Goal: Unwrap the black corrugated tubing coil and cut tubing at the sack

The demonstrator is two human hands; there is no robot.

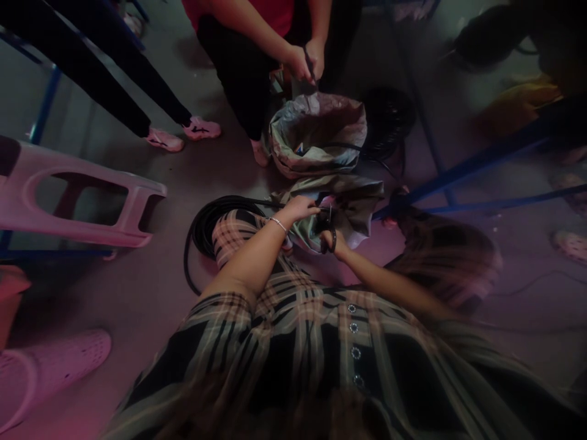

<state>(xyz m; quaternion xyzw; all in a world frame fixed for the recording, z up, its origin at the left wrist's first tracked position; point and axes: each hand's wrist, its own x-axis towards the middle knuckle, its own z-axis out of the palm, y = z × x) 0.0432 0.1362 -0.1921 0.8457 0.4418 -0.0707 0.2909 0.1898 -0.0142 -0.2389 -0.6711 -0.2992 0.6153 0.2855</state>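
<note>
My left hand point(302, 209) is closed around a black cable point(261, 201) in the head view. This cable comes from a black coil point(200, 235) on the floor by my left knee. Lower and to the right, my right hand point(338, 243) grips black-handled scissors point(328, 242). Their metal blades point up, near the cable end in front of my left fingers; whether they touch is too dark to tell. Both hands are over the opening of a crumpled woven sack point(362, 198) between my legs.
Beyond it stands another open sack point(320, 168), with a black cable coil point(389, 122) beside it. A co-worker's hands point(308, 61) hold a dark tool there. A plastic stool point(87, 192) is at left, a blue metal frame point(458, 177) at right, a pink perforated basket point(59, 373) lower left.
</note>
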